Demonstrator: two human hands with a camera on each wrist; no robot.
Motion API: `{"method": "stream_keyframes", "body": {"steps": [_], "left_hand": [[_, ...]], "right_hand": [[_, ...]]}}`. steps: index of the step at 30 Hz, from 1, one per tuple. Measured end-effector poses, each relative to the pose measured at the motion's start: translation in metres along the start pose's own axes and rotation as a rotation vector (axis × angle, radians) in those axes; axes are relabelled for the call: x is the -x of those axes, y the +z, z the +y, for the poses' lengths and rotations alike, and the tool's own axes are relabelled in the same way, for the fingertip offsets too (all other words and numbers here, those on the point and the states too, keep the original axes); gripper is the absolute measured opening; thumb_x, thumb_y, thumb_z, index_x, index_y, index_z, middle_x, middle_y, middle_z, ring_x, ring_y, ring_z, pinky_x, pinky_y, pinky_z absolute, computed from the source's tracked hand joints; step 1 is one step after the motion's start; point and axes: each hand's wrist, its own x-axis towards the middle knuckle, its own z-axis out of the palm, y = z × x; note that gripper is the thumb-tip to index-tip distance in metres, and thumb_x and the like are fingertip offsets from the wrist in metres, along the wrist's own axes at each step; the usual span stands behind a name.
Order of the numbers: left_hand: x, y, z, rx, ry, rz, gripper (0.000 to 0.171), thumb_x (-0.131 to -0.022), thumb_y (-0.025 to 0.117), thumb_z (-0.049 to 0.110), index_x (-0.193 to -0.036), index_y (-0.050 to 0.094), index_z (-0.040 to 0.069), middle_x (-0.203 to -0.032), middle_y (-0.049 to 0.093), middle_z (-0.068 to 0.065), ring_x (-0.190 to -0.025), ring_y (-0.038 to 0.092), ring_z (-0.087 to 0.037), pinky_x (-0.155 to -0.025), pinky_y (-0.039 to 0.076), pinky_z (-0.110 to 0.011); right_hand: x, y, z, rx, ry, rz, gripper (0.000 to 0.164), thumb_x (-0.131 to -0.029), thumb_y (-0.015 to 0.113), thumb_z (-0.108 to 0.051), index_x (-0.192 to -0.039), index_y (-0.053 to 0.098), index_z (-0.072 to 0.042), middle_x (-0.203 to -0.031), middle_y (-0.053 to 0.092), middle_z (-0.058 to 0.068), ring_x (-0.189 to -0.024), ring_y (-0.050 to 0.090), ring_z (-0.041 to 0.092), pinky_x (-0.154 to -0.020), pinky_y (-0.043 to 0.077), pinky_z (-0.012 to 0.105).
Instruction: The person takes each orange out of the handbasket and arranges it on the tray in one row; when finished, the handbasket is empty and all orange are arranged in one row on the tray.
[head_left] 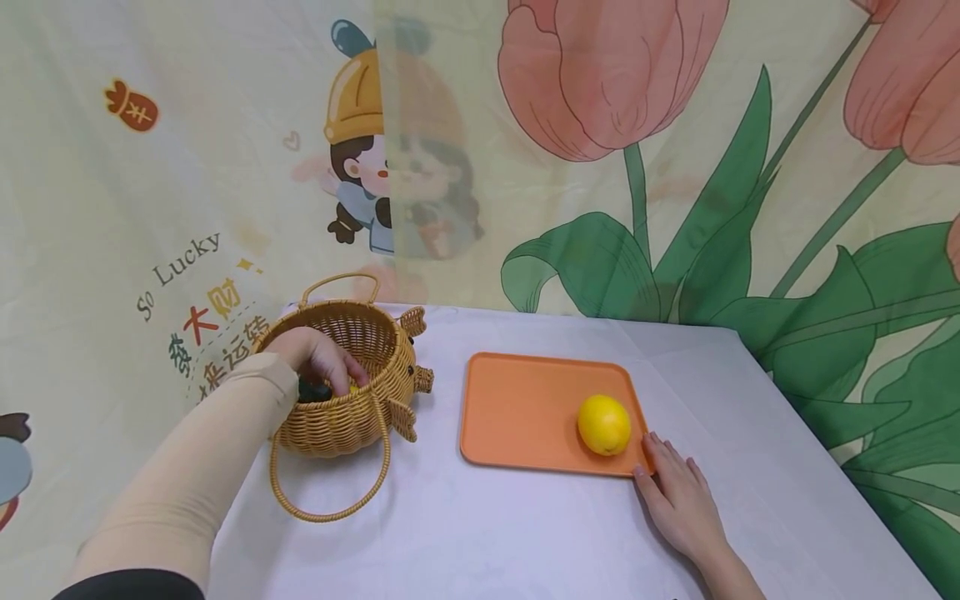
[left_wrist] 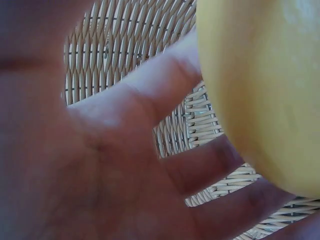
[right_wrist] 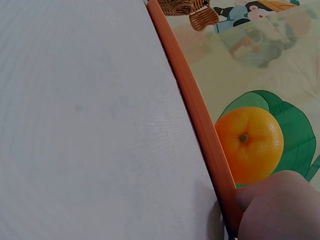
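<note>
A wicker basket (head_left: 330,425) shaped like a pig sits on the left. My left hand (head_left: 322,354) reaches down into it. Inside, its fingers hold a smooth yellow fruit (left_wrist: 265,95), its kind not shown; only a sliver of yellow shows in the head view. A dark green rounded thing (head_left: 313,390) lies beside that hand at the basket's near side. To the right is an orange tray (head_left: 517,408) with a yellow-orange citrus fruit (head_left: 603,425) near its right end. My right hand (head_left: 678,500) holds the tray's near right corner between thumb and fingers.
A white cloth covers the table (head_left: 450,542). One basket handle (head_left: 330,518) hangs down toward me, and the other stands up at the back. Behind the table hangs a printed curtain (head_left: 457,167) with tulips and a cartoon figure.
</note>
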Motion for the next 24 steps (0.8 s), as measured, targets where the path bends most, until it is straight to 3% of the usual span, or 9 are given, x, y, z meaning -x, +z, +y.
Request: {"method": "stream_keyframes", "body": {"steps": [8, 16, 24], "left_hand": [[0.0004, 0.001, 0.0006, 0.021, -0.003, 0.02, 0.034, -0.083, 0.07, 0.014, -0.116, 0.061, 0.01, -0.109, 0.06, -0.003, -0.106, 0.052, -0.019, -0.102, 0.044, -0.039], [0.003, 0.004, 0.0007, 0.085, -0.016, 0.089, 0.034, -0.083, 0.07, 0.013, -0.116, 0.061, 0.008, -0.11, 0.06, -0.006, -0.106, 0.054, -0.02, -0.103, 0.046, -0.041], [0.0037, 0.0068, 0.0011, 0.081, 0.003, 0.091, 0.033, -0.084, 0.069, 0.014, -0.116, 0.063, 0.006, -0.112, 0.062, -0.007, -0.108, 0.055, -0.021, -0.104, 0.046, -0.041]], "right_hand": [[0.0011, -0.0001, -0.0013, 0.001, 0.011, -0.015, 0.069, -0.107, 0.047, -0.04, -0.156, 0.032, 0.006, -0.16, 0.03, 0.027, -0.147, 0.023, 0.049, -0.119, 0.003, 0.065], [0.0006, 0.0005, -0.0016, -0.006, 0.015, -0.015, 0.069, -0.108, 0.047, -0.04, -0.156, 0.031, 0.006, -0.16, 0.03, 0.027, -0.147, 0.023, 0.049, -0.119, 0.002, 0.064], [0.0005, -0.0008, -0.0005, 0.003, 0.01, -0.022, 0.069, -0.108, 0.045, -0.041, -0.156, 0.032, 0.007, -0.16, 0.031, 0.027, -0.147, 0.024, 0.05, -0.118, 0.004, 0.066]]}}
